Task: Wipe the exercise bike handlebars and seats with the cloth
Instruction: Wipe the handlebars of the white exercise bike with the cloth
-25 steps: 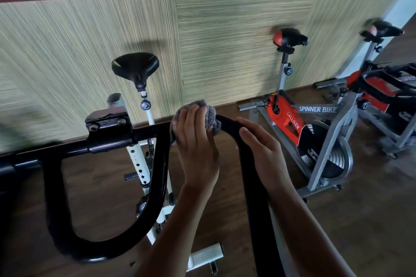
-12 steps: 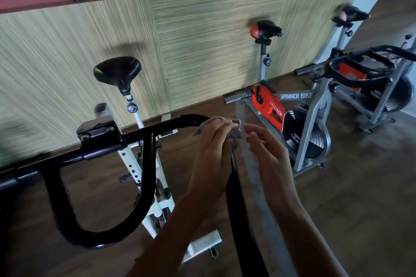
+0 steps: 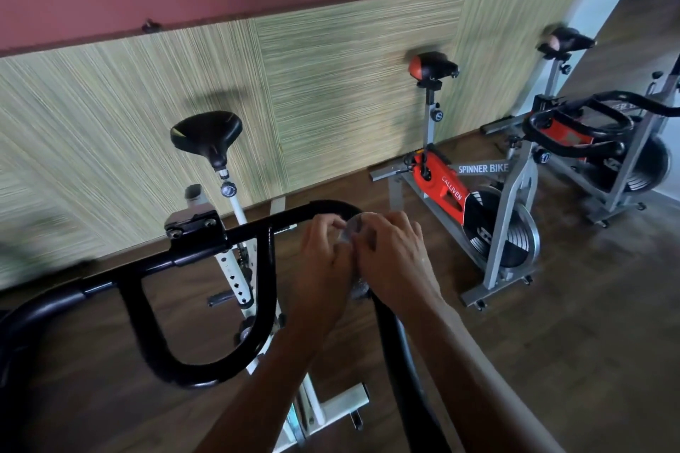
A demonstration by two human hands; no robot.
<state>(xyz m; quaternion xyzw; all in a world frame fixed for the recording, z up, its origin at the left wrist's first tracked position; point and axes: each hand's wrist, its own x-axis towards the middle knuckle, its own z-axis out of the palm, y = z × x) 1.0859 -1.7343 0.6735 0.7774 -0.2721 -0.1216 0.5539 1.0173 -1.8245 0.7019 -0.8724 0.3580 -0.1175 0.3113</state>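
Note:
A black handlebar of a white exercise bike runs across the lower frame, with a loop at centre-left and a right bar curving down. Both hands meet on that right bar. My left hand and my right hand hold a small grey cloth between them against the bar; more cloth shows below the hands. The bike's black seat stands behind on a white post.
A red and grey spinner bike with a red-black seat stands to the right. A second similar bike is farther right. A striped green wall panel closes the back; dark wood floor lies below.
Both hands slid along the right handlebar bend toward me with the cloth. My right hand moved from beside the bar onto the cloth. The view swung left.

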